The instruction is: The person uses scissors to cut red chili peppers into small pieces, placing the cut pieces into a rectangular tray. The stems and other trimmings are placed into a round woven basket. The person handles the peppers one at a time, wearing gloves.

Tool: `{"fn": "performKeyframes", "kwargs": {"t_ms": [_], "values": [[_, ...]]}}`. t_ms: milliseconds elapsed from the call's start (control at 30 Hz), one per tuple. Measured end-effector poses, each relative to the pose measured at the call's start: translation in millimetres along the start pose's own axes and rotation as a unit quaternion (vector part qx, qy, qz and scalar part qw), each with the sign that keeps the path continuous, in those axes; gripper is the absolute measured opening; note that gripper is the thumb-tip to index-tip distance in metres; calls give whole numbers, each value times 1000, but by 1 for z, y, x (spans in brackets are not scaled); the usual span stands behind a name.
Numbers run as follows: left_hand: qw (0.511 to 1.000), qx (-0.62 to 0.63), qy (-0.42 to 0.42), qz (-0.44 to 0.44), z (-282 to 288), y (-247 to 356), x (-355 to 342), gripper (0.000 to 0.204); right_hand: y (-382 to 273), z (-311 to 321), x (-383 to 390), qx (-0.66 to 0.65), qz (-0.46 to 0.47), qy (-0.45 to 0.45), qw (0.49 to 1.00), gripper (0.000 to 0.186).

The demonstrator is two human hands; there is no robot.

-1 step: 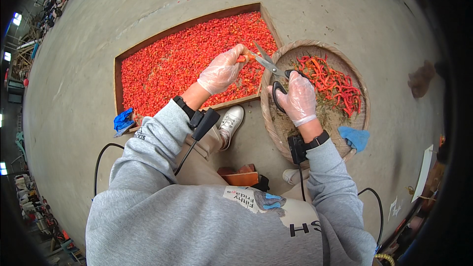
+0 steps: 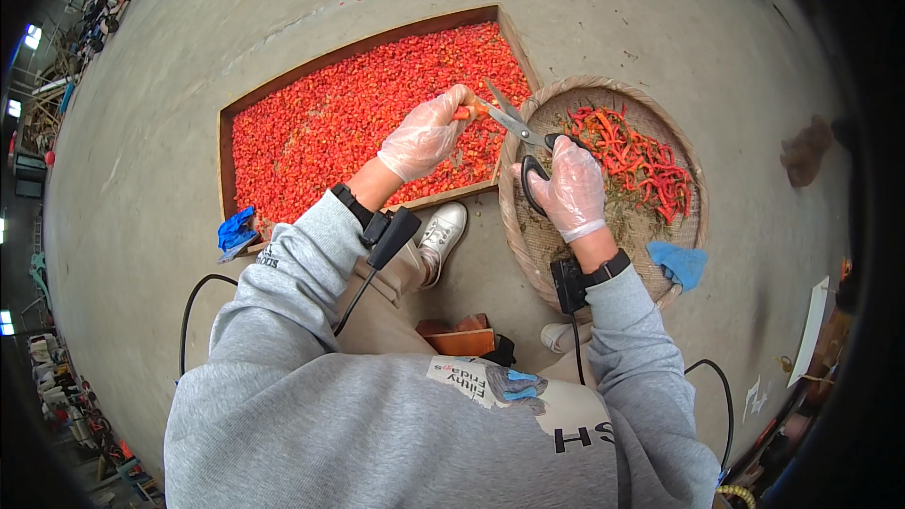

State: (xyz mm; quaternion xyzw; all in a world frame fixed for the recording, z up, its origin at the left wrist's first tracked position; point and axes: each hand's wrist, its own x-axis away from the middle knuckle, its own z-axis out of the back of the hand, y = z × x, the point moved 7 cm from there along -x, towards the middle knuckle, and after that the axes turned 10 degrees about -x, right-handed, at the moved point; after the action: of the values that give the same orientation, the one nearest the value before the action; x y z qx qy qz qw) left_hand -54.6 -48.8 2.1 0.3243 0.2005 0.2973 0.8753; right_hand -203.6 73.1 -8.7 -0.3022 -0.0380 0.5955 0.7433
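In a clear plastic glove, my left hand [image 2: 429,137] pinches a red chili pepper [image 2: 461,113] over the wooden tray [image 2: 358,43] of chopped red chilies [image 2: 349,113]. My right hand [image 2: 573,190], gloved the same way, grips black-handled scissors [image 2: 524,131]. Their blades are spread apart, close to the tip of the held pepper; I cannot tell whether they touch it. Below the right hand stands a round woven basket [image 2: 512,226], with whole red chilies [image 2: 641,160] heaped on its right side and stem bits scattered within.
A blue cloth [image 2: 679,264] hangs over the basket's lower right rim. Blue crumpled plastic [image 2: 236,229] lies at the tray's near left corner. My white shoe [image 2: 443,229] stands between tray and basket, and an orange-brown block [image 2: 460,339] sits between my legs. Black cables [image 2: 189,306] trail from my wrists.
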Motion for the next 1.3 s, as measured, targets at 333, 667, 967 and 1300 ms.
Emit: {"fn": "performKeyframes", "kwargs": {"t_ms": [333,667,967,1300], "values": [[999,-13,31,-26,1,-3,1,7,7,-6,2,-37,-70,-74,994,36],[933,333,51,124,6,-27,2,12,27,-59,13,-490,-147,-232,828,36],[933,348,19,90,-2,-23,-1,16,-2,-48,22,-525,-105,-287,794,25],[940,331,-18,82,-7,-16,0,18,9,-56,28,-614,-277,-326,663,23]]}}
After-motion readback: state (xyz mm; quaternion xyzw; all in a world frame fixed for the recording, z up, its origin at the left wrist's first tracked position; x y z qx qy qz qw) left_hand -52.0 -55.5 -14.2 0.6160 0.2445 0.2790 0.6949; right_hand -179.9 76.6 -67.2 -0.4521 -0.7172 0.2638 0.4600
